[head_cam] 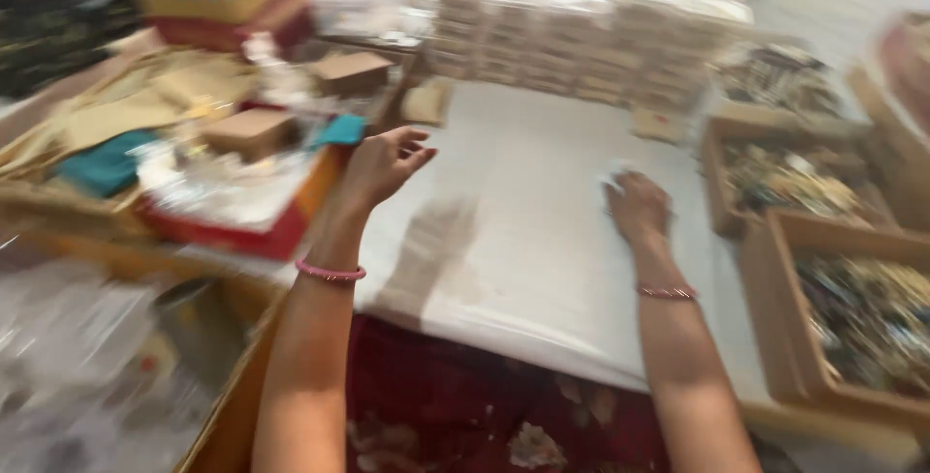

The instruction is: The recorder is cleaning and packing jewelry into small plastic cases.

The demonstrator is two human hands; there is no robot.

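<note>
White pad (542,241), right hand (637,204) flat, centre bare

White cloth-covered work surface (523,241). Far edge: stacked rows of clear flat boxes (581,32). Right: open cardboard trays (775,241) of small mixed pieces. Left: red tray (228,231) with small brown cartons (254,129). Right hand (637,207) resting palm-down on cloth. Image blurred.

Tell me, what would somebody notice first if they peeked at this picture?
Probably the two bare arms reaching over a big white sheet: the left hand lifted in the air with fingers spread, the right hand resting flat on the sheet. Behind them rises a wall of stacked clear boxes, and wooden trays of jumbled small pieces sit on the right.
</note>
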